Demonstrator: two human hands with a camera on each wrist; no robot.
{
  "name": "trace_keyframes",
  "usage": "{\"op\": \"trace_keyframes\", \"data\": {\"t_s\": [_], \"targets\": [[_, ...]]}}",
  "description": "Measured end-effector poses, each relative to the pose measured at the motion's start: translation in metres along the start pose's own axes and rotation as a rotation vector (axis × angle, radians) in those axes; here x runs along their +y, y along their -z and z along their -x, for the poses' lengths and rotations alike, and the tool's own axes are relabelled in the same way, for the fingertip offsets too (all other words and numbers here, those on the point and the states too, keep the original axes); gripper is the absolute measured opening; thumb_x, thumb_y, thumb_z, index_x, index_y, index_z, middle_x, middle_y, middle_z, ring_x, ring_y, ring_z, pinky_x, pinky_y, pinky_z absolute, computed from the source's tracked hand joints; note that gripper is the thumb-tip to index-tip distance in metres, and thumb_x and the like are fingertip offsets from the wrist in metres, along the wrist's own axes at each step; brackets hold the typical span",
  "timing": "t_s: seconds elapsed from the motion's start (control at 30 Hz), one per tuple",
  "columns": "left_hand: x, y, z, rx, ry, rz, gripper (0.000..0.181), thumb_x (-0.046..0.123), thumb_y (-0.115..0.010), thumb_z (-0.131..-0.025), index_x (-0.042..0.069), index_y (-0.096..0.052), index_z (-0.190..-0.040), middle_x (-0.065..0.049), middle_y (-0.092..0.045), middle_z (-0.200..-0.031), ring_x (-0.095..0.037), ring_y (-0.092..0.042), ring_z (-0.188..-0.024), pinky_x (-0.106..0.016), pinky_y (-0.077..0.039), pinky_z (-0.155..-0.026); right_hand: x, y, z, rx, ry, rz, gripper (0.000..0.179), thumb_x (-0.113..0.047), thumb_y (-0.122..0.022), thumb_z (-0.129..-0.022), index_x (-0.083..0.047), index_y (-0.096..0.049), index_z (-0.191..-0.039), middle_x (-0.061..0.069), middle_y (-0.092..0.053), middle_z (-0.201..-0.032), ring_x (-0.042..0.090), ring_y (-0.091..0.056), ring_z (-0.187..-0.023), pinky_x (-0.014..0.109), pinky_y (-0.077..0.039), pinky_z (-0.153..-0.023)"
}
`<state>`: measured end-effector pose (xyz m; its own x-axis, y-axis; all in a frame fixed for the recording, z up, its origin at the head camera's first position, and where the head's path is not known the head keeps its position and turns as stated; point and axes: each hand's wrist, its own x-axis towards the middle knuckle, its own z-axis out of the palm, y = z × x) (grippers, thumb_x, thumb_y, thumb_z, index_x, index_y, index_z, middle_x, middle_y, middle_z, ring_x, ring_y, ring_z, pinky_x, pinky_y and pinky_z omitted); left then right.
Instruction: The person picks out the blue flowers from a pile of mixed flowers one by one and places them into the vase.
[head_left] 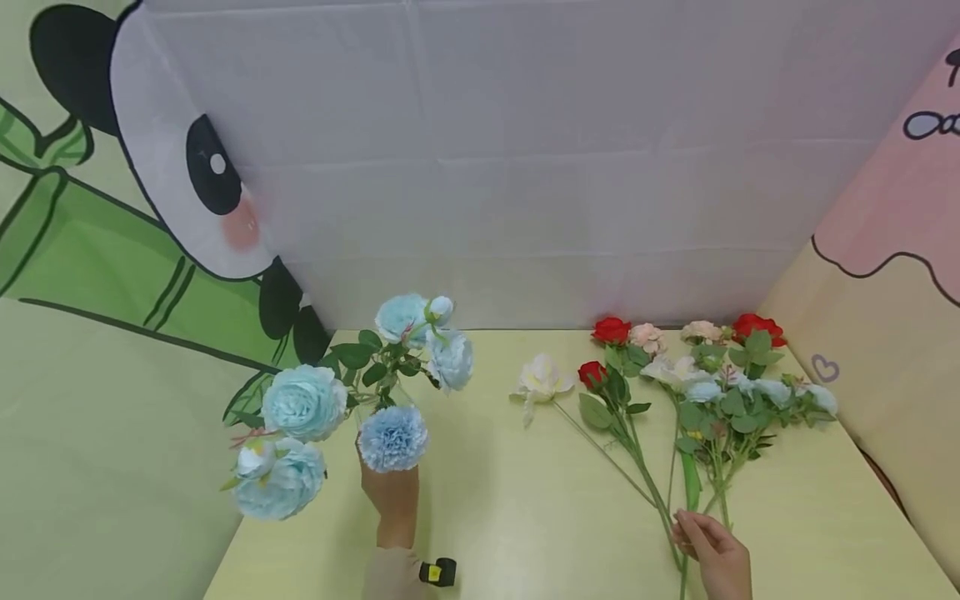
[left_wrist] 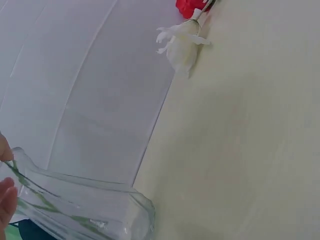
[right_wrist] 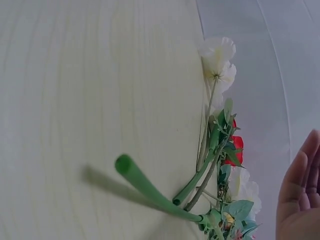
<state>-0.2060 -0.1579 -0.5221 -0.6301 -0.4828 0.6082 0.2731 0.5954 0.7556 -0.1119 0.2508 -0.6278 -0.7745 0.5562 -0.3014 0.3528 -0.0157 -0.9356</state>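
My left hand (head_left: 393, 496) grips the clear glass vase (left_wrist: 115, 200) near its mouth, its fingers (left_wrist: 7, 205) at the edge of the left wrist view. Green stems run down inside the glass. A blue carnation (head_left: 393, 439) and pale blue roses (head_left: 303, 402) fan out above, mostly covering the vase in the head view. My right hand (head_left: 716, 554) is over the lower stems of the flowers on the table, fingers fairly straight and close together. In the right wrist view a thick green stem (right_wrist: 150, 192) juts out, apart from that hand.
Red roses (head_left: 592, 375), a white flower (head_left: 542, 379), pink blooms (head_left: 647, 337) and a light blue bunch (head_left: 742, 396) lie on the right of the pale table (head_left: 510, 517). A grey-white cloth backdrop (head_left: 525, 167) rises behind; printed cloth flanks both sides.
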Motion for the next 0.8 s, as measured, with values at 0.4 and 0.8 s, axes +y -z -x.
{"op": "trace_keyframes", "data": {"t_s": [0.4, 0.8], "targets": [[0.002, 0.042, 0.024, -0.073, -0.004, -0.251, 0.016, 0.007, -0.067, -0.079, 0.006, -0.070, -0.094, -0.004, -0.070, -0.079, 0.001, -0.053, -0.055, -0.011, -0.041, -0.049, -0.014, 0.008, 0.008, -0.023, -0.023, -0.129, 0.035, -0.033, -0.067, -0.082, -0.003, -0.068, -0.101, -0.007, -0.068, -0.070, 0.008, -0.066, -0.066, 0.022, -0.055, -0.062], [0.005, 0.036, 0.044, -0.163, -0.108, -0.207, 0.018, 0.002, -0.073, -0.073, 0.012, -0.072, -0.088, -0.003, -0.069, -0.073, -0.004, -0.055, -0.052, -0.009, -0.042, -0.048, -0.027, 0.028, -0.003, -0.034, 0.035, -0.133, 0.028, -0.033, -0.068, -0.082, -0.008, -0.069, -0.096, -0.011, -0.069, -0.069, 0.006, -0.065, -0.064, 0.020, -0.053, -0.058]]}}
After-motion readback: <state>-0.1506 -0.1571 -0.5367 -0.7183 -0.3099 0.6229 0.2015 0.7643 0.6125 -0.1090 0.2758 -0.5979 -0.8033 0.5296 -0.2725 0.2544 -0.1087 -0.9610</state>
